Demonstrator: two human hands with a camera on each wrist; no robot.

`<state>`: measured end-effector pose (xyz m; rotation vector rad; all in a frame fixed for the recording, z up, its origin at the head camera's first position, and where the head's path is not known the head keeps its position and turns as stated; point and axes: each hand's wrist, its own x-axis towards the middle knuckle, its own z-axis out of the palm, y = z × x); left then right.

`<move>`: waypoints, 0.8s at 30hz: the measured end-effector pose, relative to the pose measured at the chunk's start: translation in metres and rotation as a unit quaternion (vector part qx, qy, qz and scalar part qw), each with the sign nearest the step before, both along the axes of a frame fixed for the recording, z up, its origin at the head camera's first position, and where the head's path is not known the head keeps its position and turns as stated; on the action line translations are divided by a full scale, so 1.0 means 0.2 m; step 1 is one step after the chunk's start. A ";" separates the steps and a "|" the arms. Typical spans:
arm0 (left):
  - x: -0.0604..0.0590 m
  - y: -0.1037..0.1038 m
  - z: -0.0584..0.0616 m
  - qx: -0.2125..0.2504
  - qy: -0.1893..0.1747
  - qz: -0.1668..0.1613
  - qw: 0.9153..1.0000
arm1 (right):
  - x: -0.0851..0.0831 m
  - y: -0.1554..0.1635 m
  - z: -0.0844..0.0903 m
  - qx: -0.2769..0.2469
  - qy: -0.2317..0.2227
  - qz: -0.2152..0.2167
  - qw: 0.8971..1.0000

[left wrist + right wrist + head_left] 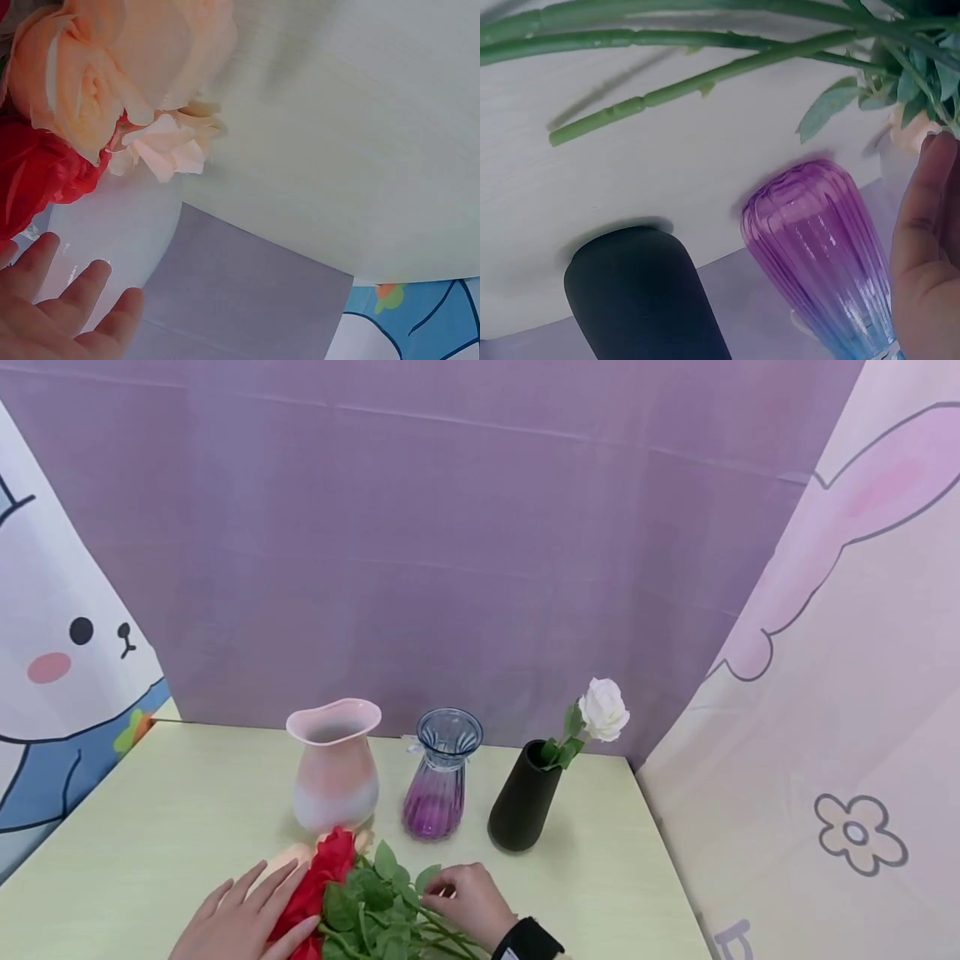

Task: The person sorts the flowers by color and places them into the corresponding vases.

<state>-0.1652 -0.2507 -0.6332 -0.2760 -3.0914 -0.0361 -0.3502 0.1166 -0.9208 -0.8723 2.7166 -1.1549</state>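
A bunch of artificial flowers lies at the table's front edge: a red rose (324,874), a peach flower (288,857) and leafy green stems (375,906). My left hand (243,917) rests on the red rose with straight, spread fingers. The left wrist view shows the peach flower (90,67), the red rose (37,172) and my fingers (67,300) close up. My right hand (459,893) curls its fingers over the leafy stems, and the contact is partly hidden. In the right wrist view the stems (705,75) cross the top, with a finger (926,225) reaching the leaves.
Three vases stand in a row behind the flowers: a pink one (333,768), a purple glass one (441,781) and a black one (525,797) holding a white rose (603,708). A purple backdrop and cartoon cloths wall in the pale green table (150,810).
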 end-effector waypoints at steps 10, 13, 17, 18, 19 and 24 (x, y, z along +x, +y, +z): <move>0.16 0.23 0.64 0.013 -0.122 0.047 0.991 | 0.07 -0.06 -0.11 0.050 -0.015 0.079 0.995; 0.15 0.22 0.63 0.011 -0.130 0.055 0.990 | 0.08 -0.08 -0.12 0.054 -0.012 0.102 0.993; 0.14 0.23 0.61 0.011 -0.128 0.060 0.990 | 0.07 -0.10 -0.15 0.065 -0.008 0.115 0.991; 0.14 0.23 0.60 0.010 -0.127 0.060 0.990 | 0.07 -0.11 -0.15 0.069 -0.005 0.118 0.991; 0.13 0.23 0.60 0.011 -0.126 0.059 0.990 | 0.06 -0.12 -0.16 0.074 0.005 0.120 0.990; 0.11 0.22 0.59 0.011 -0.124 0.060 0.990 | 0.02 -0.13 -0.21 0.076 0.010 0.119 0.990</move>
